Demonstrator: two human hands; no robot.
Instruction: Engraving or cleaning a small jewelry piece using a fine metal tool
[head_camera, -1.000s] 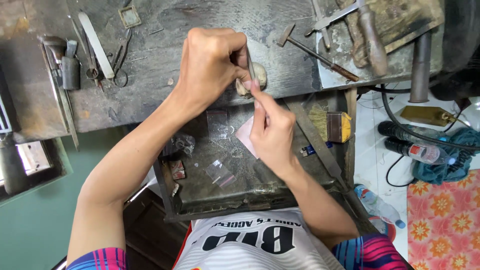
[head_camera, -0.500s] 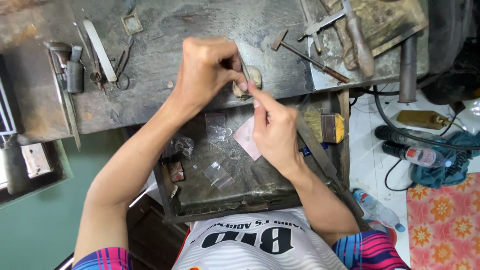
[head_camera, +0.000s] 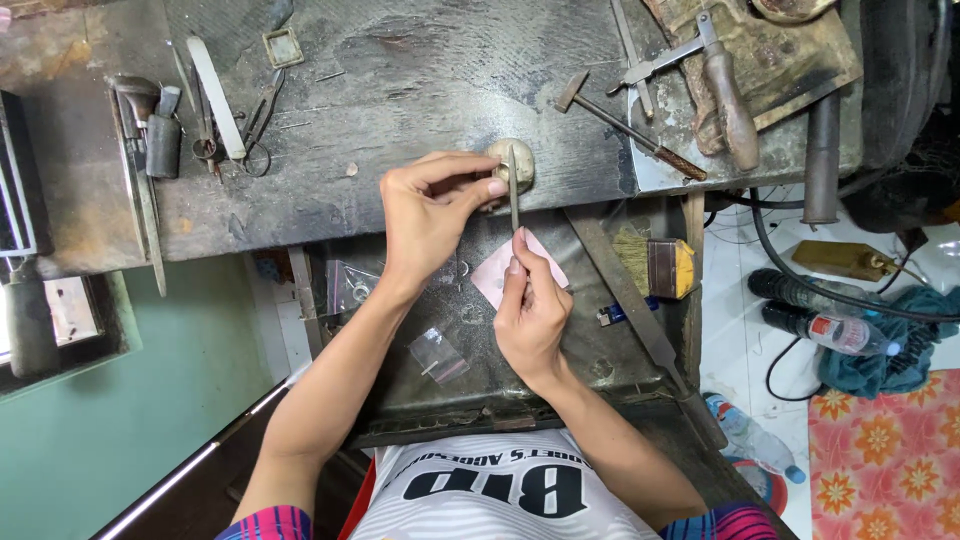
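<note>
My left hand (head_camera: 430, 215) rests at the front edge of the dark worn workbench (head_camera: 400, 80). Its thumb and forefinger pinch something very small against a pale rounded bench peg (head_camera: 522, 160); the piece itself is too small to make out. My right hand (head_camera: 530, 315) is nearer my body, over the open metal drawer tray (head_camera: 600, 370). It grips a thin grey needle file (head_camera: 514, 195) that points up across the peg beside my left fingertips. A pink sheet of paper (head_camera: 545, 262) lies in the tray under my right hand.
A small hammer (head_camera: 620, 125) and a wooden-handled tool (head_camera: 730, 95) lie on the bench at the right, tweezers and scissors (head_camera: 230, 105) at the left. In the tray are a brush (head_camera: 655, 267) and small plastic bags (head_camera: 440, 355). Bottles (head_camera: 830, 330) and cables lie on the floor at the right.
My right hand has drawn back from the peg toward my body, pulling the file along. My left hand stays pinched at the peg.
</note>
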